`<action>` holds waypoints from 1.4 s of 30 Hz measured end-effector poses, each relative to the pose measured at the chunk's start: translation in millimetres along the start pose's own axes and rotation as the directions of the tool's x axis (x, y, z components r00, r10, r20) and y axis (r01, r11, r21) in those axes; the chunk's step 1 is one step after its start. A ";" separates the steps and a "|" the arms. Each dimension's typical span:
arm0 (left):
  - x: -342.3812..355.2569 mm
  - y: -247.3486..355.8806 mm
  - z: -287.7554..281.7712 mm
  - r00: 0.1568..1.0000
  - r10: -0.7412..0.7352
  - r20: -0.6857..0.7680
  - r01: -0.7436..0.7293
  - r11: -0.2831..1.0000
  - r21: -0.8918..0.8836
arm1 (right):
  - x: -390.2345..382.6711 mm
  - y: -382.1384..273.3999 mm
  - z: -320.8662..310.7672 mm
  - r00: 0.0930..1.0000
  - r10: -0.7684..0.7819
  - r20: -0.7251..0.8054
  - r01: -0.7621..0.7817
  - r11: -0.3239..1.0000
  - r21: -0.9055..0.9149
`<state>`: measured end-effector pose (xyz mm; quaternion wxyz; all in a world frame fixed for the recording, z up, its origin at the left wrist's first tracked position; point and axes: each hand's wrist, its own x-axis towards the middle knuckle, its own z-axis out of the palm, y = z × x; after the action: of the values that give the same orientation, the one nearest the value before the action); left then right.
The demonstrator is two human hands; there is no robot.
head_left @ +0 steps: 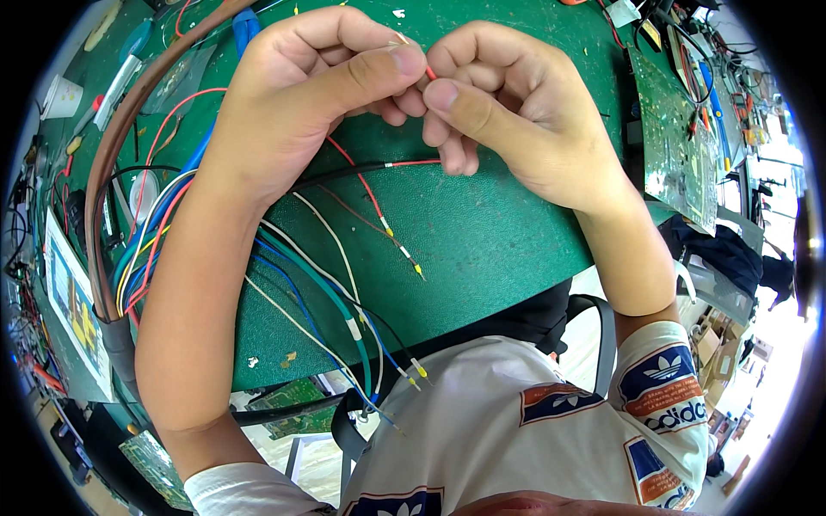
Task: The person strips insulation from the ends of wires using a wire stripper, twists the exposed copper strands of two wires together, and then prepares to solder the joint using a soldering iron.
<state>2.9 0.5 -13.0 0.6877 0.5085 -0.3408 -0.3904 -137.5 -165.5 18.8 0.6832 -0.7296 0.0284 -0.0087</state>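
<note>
Near the far middle of the mat, my left hand (314, 95) pinches a thin pale wire end (401, 39) between thumb and index finger. My right hand (508, 112) is closed just beside it, thumb and index on a short red piece (431, 72) of wire or sleeve; whether the two pieces join is hidden. Below them lie a black cable with a red end (413, 162) and red wires with yellow ferrules (375, 199). A bundle of coloured wires (159, 219) runs along the left, and white, blue and green wires (344, 310) fan out toward the near edge.
A green work mat (482, 241) covers the bench. Circuit boards (675, 150) and tools lie at the right, with dark cloth (710, 249) below. A framed panel (76, 301), a white cup (62, 96) and thick brown cables (125, 120) are at the left.
</note>
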 end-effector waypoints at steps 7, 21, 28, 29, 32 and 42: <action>-0.1 0.1 -0.2 1.000 0.005 -0.006 -0.005 1.000 -0.005 | 1.0 3.4 2.1 1.000 -0.025 -0.006 0.025 0.998 0.055; 2.0 1.2 -0.8 0.997 0.009 -0.074 -0.008 1.000 0.015 | 5.5 8.6 6.5 0.997 0.053 0.051 -0.069 0.919 0.388; 0.8 0.7 -0.6 0.996 0.003 -0.086 0.003 0.998 0.065 | 3.9 3.1 4.9 0.994 0.099 0.050 -0.110 0.937 0.332; 0.9 0.5 -0.7 0.996 -0.003 -0.084 0.009 0.998 0.070 | 4.1 4.6 4.9 0.995 0.086 0.042 -0.094 0.941 0.325; 1.5 3.0 0.1 0.997 -0.023 -0.069 0.028 0.997 0.077 | 3.8 6.2 4.1 0.998 0.062 0.018 -0.064 0.949 0.308; 1.3 2.2 0.3 0.997 0.038 -0.071 -0.036 0.999 0.037 | 2.6 2.9 2.0 0.997 0.072 -0.025 -0.063 0.965 0.255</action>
<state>3.6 -0.4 -10.6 0.6974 0.5280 -0.3322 -0.3528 -134.9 -163.9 15.7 0.7703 -0.6344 0.0637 -0.0016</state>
